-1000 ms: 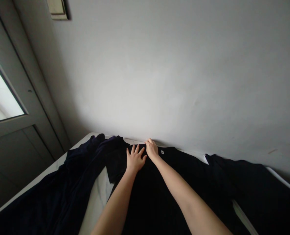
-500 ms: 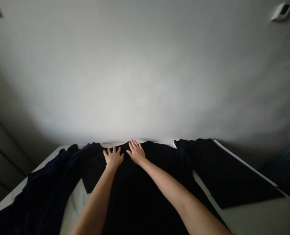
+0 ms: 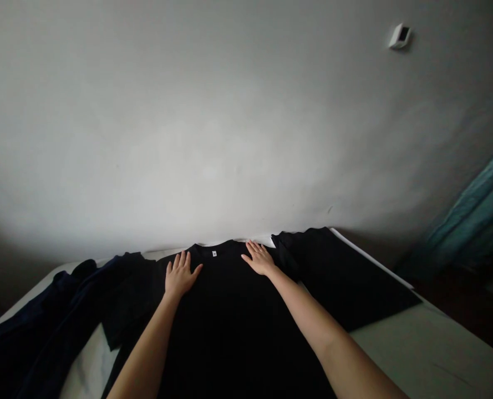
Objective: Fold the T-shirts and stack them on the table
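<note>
The single view comes from the person's head, facing forward and down toward the pale wall [image 3: 229, 122]. It looks over the table [image 3: 429, 349] from its near side, with the black shirt [image 3: 238, 327], left hand [image 3: 181, 275] and right hand [image 3: 259, 259] within arm's reach, low in view.

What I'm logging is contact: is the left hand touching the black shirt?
Touching: the head view shows the left hand palm down on the black shirt, left of its white label.
</note>
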Available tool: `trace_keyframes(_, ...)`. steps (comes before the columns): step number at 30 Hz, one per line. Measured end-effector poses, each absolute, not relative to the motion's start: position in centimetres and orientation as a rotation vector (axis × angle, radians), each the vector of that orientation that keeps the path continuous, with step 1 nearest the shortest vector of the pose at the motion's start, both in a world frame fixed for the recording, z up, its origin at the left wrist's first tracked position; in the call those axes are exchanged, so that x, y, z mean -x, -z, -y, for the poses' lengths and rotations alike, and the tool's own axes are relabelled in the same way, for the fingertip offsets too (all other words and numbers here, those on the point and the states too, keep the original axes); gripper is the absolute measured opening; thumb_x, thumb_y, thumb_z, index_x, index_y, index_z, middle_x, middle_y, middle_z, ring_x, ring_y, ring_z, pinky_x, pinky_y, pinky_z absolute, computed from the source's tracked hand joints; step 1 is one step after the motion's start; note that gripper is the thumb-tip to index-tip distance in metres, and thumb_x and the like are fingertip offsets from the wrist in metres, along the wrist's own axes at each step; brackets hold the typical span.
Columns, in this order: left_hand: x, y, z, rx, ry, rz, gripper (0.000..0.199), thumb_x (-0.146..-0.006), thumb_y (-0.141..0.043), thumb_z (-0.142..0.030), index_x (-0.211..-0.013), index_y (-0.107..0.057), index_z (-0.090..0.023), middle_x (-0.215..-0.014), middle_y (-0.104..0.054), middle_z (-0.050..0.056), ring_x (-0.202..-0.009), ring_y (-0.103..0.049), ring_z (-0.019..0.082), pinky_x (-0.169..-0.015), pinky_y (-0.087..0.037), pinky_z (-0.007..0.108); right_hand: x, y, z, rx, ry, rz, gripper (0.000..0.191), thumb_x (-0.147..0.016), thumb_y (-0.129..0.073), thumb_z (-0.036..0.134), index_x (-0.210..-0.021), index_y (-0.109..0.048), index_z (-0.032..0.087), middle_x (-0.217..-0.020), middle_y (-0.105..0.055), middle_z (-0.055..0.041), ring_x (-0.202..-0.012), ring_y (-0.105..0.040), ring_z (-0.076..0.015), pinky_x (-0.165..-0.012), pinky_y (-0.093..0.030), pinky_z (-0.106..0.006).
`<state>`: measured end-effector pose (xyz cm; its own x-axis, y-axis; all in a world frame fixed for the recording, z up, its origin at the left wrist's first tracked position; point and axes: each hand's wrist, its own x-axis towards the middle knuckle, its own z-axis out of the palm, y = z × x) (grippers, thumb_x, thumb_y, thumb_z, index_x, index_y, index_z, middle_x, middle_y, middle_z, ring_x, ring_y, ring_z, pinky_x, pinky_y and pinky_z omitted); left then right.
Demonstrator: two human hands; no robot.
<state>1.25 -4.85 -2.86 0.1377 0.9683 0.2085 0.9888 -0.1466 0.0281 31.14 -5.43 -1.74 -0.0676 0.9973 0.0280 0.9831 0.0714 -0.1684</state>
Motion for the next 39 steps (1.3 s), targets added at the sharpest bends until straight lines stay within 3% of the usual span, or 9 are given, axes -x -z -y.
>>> trace_keyframes(5, -1.3, 1.0, 5.7, 2.325, 0.180, 2.040, 0.072, -0.095, -0.029, -0.058, -0.151, -0.034, -0.013, -0.158, -0.028, 0.016, -0.146, -0.026, 0.031, -0.116, -0.024, 0.050, -29.8, 0.6, 6.2, 2.183, -0.114, 2.181, 0.069, -0.100, -0.024, 0.049, -0.153, -0.025, 0.005, -0.161, -0.017, -0.0154, -0.149, -0.013, -0.0250, -0.121, -0.005, -0.044)
trace_keyframes(8, -1.5, 0.4, 7.7, 2.330, 0.150, 2.036, 0.066, -0.097, -0.031, -0.049, -0.149, -0.036, -0.008, -0.158, -0.027, 0.016, -0.146, -0.025, 0.030, -0.119, -0.020, 0.047, -26.5, 0.7, 8.0, 2.071, 0.000, 2.218, 0.068, -0.101, -0.026, 0.047, -0.151, -0.029, 0.000, -0.159, -0.018, -0.0204, -0.149, -0.015, -0.0281, -0.120, -0.009, -0.044)
trace_keyframes(12, -1.3, 1.6, 11.9, 2.281, 0.316, 1.982, 0.059, -0.098, -0.032, -0.043, -0.149, -0.038, -0.013, -0.157, -0.030, 0.013, -0.146, -0.026, 0.028, -0.119, -0.019, 0.045, -20.6, 1.8, 11.5, 1.744, -0.083, 2.408, 0.068, -0.101, -0.024, 0.050, -0.151, -0.031, 0.005, -0.159, -0.020, -0.0174, -0.148, -0.019, -0.0269, -0.119, -0.017, -0.042)
trace_keyframes(16, 0.7, 2.6, 15.5, 2.346, 0.356, 1.949, 0.058, -0.099, -0.030, -0.047, -0.149, -0.038, -0.021, -0.157, -0.034, 0.007, -0.145, -0.029, 0.027, -0.119, -0.024, 0.044, -17.5, 2.5, 14.1, 1.625, -0.172, 2.502, 0.065, -0.101, -0.024, 0.052, -0.154, -0.029, 0.016, -0.160, -0.021, -0.0108, -0.148, -0.019, -0.0243, -0.119, -0.017, -0.044)
trace_keyframes(20, 4.0, 2.4, 17.8, 2.370, 0.326, 1.952, 0.059, -0.099, -0.031, -0.049, -0.149, -0.038, -0.019, -0.157, -0.034, 0.006, -0.146, -0.028, 0.024, -0.120, -0.020, 0.042, -21.1, 3.0, 15.0, 1.794, -0.130, 2.407, 0.060, -0.100, -0.026, 0.052, -0.153, -0.030, 0.026, -0.161, -0.022, -0.0071, -0.148, -0.020, -0.0259, -0.119, -0.017, -0.046)
trace_keyframes(26, 7.0, 2.7, 21.9, 2.359, 0.316, 1.906, 0.059, -0.100, -0.028, -0.047, -0.150, -0.037, -0.017, -0.157, -0.032, 0.007, -0.147, -0.023, 0.023, -0.122, -0.015, 0.042, -33.0, 5.2, 17.1, 1.954, -0.014, 2.305, 0.065, -0.097, -0.024, 0.054, -0.154, -0.030, 0.022, -0.160, -0.025, -0.0074, -0.147, -0.024, -0.0261, -0.119, -0.020, -0.046)
trace_keyframes(30, 7.9, 2.8, 24.7, 2.370, 0.297, 1.937, 0.060, -0.099, -0.028, -0.047, -0.151, -0.034, -0.015, -0.157, -0.032, 0.008, -0.148, -0.021, 0.023, -0.122, -0.014, 0.043, -36.3, 5.5, 17.6, 1.930, 0.009, 2.373, 0.068, -0.096, -0.025, 0.051, -0.153, -0.032, 0.015, -0.159, -0.027, -0.0105, -0.146, -0.024, -0.0250, -0.119, -0.021, -0.045)
trace_keyframes(35, 6.4, 1.0, 24.9, 2.306, 0.290, 2.034, 0.060, -0.098, -0.032, -0.047, -0.145, -0.043, -0.011, -0.154, -0.038, 0.014, -0.146, -0.026, 0.028, -0.121, -0.013, 0.048, -29.7, 3.4, 15.8, 1.873, 0.054, 2.355, 0.063, -0.095, -0.035, 0.044, -0.145, -0.044, 0.006, -0.155, -0.033, -0.0192, -0.145, -0.027, -0.0316, -0.118, -0.022, -0.051)
trace_keyframes(39, 3.2, -0.1, 23.7, 2.282, 0.380, 2.064, 0.060, -0.097, -0.036, -0.046, -0.144, -0.045, -0.009, -0.152, -0.040, 0.017, -0.145, -0.028, 0.031, -0.120, -0.018, 0.049, -19.7, 0.9, 14.3, 1.574, -0.105, 2.482, 0.045, -0.094, -0.040, 0.028, -0.134, -0.058, 0.016, -0.145, -0.051, -0.0131, -0.136, -0.044, -0.0264, -0.114, -0.032, -0.046)
